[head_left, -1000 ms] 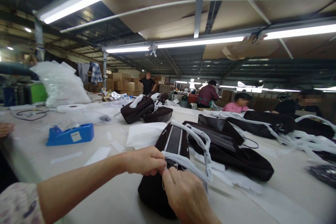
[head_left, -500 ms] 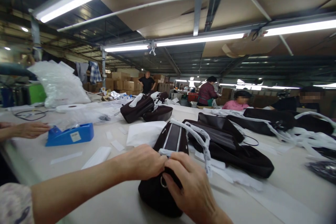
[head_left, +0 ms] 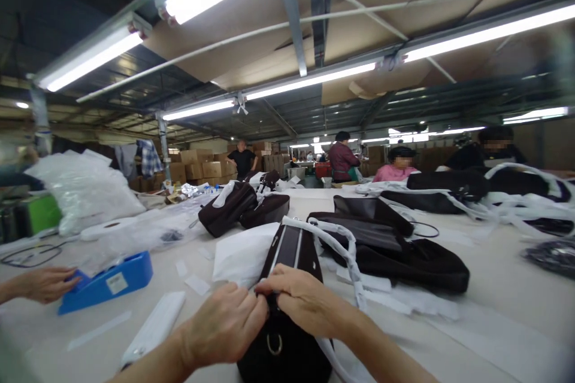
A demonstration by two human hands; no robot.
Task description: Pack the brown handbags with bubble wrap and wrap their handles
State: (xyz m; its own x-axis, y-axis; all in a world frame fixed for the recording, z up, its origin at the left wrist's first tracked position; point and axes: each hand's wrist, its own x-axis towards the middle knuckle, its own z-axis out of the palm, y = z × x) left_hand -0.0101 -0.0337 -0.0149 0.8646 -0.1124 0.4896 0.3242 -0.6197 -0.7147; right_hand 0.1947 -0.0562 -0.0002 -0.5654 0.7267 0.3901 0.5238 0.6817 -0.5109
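A dark bag (head_left: 291, 344) with a metal D-ring stands on the table in front of me. Its strap (head_left: 348, 245) is wrapped in white material. My left hand (head_left: 229, 323) is closed in a pinch at the bag's upper side. Right against it, my right hand (head_left: 299, 299) pinches the same spot from the other side, fingers bent. The exact part between the fingertips is hidden. A white paper sheet (head_left: 242, 251) lies against the bag's left side.
A co-worker's hand (head_left: 49, 284) touches a blue tape dispenser (head_left: 112, 281) at left. More dark bags (head_left: 381, 245) lie to the right and a dark pair (head_left: 229, 209) farther back. A white wrapped strip (head_left: 155, 326) lies left of my arm. People work beyond the table.
Both hands have come lower on the bag, and the left has moved nearer to me. The right hand has turned over the top. The view has tilted and shifted.
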